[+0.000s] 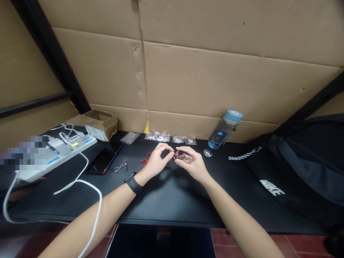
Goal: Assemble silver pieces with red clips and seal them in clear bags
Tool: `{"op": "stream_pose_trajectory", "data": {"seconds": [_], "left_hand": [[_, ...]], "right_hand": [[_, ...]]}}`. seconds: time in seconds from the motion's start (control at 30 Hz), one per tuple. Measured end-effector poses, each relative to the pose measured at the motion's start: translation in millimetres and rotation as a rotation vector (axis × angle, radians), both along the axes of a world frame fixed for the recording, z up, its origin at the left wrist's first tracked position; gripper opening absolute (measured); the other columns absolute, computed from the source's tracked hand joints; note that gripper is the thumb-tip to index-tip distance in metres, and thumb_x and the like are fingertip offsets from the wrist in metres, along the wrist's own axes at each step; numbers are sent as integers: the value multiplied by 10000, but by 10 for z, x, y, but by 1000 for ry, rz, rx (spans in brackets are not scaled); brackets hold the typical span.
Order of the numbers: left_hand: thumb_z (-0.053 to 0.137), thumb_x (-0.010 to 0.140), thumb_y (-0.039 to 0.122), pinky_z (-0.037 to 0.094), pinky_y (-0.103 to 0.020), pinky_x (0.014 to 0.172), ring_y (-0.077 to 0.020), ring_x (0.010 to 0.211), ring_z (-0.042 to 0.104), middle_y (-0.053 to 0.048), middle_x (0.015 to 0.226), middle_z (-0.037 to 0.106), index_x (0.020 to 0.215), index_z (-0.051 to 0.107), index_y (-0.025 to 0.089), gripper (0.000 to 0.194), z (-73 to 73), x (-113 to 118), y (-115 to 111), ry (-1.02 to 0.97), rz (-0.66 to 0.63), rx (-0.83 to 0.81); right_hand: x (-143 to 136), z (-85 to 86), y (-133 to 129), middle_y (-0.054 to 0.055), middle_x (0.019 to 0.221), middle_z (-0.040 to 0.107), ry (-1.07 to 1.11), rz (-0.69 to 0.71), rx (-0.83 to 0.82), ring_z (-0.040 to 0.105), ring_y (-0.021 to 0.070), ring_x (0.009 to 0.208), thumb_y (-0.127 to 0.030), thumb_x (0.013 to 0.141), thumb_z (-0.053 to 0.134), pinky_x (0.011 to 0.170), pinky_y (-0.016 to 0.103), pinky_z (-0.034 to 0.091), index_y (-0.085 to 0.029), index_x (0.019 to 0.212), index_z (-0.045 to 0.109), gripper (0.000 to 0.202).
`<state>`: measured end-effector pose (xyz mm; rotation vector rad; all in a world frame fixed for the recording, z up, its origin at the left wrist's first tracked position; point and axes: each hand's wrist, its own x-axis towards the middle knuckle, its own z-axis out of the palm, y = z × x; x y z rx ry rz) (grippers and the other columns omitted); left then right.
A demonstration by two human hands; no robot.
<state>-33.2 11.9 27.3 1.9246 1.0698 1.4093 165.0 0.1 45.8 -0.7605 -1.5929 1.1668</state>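
Over the middle of the black table, my two hands meet at a small round metal disc seen nearly edge-on. My left hand, with a black watch on its wrist, pinches a red cord at the disc's left side. Thumb and fingers of my right hand grip the disc, and a loop of red cord shows between them. More red cords lie just left of my left hand. Another shiny metal disc lies flat to the right.
Along the cardboard wall lie several clear packets with metal discs. A bottle leans at back right, near a black bag. Leftward are a phone, a keychain, an open box, a power strip and a white cable.
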Motion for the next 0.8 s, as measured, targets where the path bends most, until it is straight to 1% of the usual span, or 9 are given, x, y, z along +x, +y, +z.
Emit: {"op": "stream_pose_trajectory", "data": {"seconds": [0.07, 0.1, 0.2, 0.27, 0.33, 0.4, 0.53, 0.67, 0.8], "left_hand": [[534, 1018, 358, 455, -379, 1016, -213, 1102, 602, -71, 1113, 635, 1071, 639, 206, 193, -12, 39, -44, 48, 36, -1], [515, 1026, 360, 454, -386, 1015, -219, 1120, 602, -76, 1147, 639, 1114, 624, 211, 204, -22, 65, -75, 114, 23, -5], [531, 1018, 382, 415, -426, 1055, -258, 1267, 550, -108, 1347, 601, 1288, 571, 233, 311, -63, 160, -182, 418, -141, 18], [527, 1020, 399, 365, -460, 1100, -280, 1368, 478, -128, 1474, 528, 1444, 468, 247, 454, -92, 218, -240, 578, -262, 51], [477, 1043, 403, 312, -500, 1130, -285, 1396, 454, -131, 1512, 500, 1541, 358, 277, 527, -112, 257, -270, 675, -319, 70], [415, 1065, 403, 278, -554, 1128, -293, 1366, 477, -121, 1478, 529, 1565, 326, 333, 513, -121, 267, -270, 751, -311, 83], [419, 1054, 459, 262, -647, 1089, -359, 1365, 439, -131, 1441, 513, 1492, 465, 416, 443, -135, 218, -237, 860, -180, 135], [457, 1034, 478, 288, -676, 1062, -409, 1403, 364, -137, 1467, 471, 1435, 540, 436, 412, -186, 162, -222, 909, -148, 163], [479, 1024, 490, 283, -676, 1078, -418, 1434, 317, -137, 1511, 443, 1425, 555, 422, 414, -239, 155, -233, 908, -126, 181]], "right_hand": [[70, 48, 32, 81, 1310, 562, -44, -72, 61, 703, 189, 983, -366, 803, 816, 878, 339, 635, -271, 1239, 696, 462], [124, 82, 53, 87, 1327, 555, -66, -114, 96, 699, 186, 978, -372, 813, 804, 860, 331, 635, -272, 1247, 692, 460], [337, 197, 126, 97, 1342, 557, -142, -251, 210, 690, 186, 966, -366, 847, 757, 797, 311, 632, -271, 1255, 687, 426], [484, 259, 168, 99, 1320, 584, -209, -327, 273, 686, 183, 938, -343, 852, 737, 746, 299, 624, -264, 1259, 677, 418], [605, 297, 197, 97, 1245, 640, -300, -372, 300, 682, 179, 874, -322, 832, 736, 695, 295, 612, -245, 1234, 672, 414], [689, 317, 206, 91, 1144, 692, -406, -371, 298, 676, 174, 792, -305, 796, 746, 648, 293, 596, -224, 1191, 672, 410], [758, 343, 176, 63, 1013, 738, -592, -272, 277, 663, 159, 703, -274, 749, 753, 620, 277, 556, -207, 1106, 687, 369], [747, 346, 132, 6, 827, 736, -807, -156, 229, 639, 141, 644, -247, 730, 756, 654, 261, 515, -216, 989, 711, 265], [701, 281, 126, -20, 709, 697, -988, -140, 232, 610, 137, 608, -224, 705, 742, 607, 238, 440, -216, 891, 714, 188]]}}
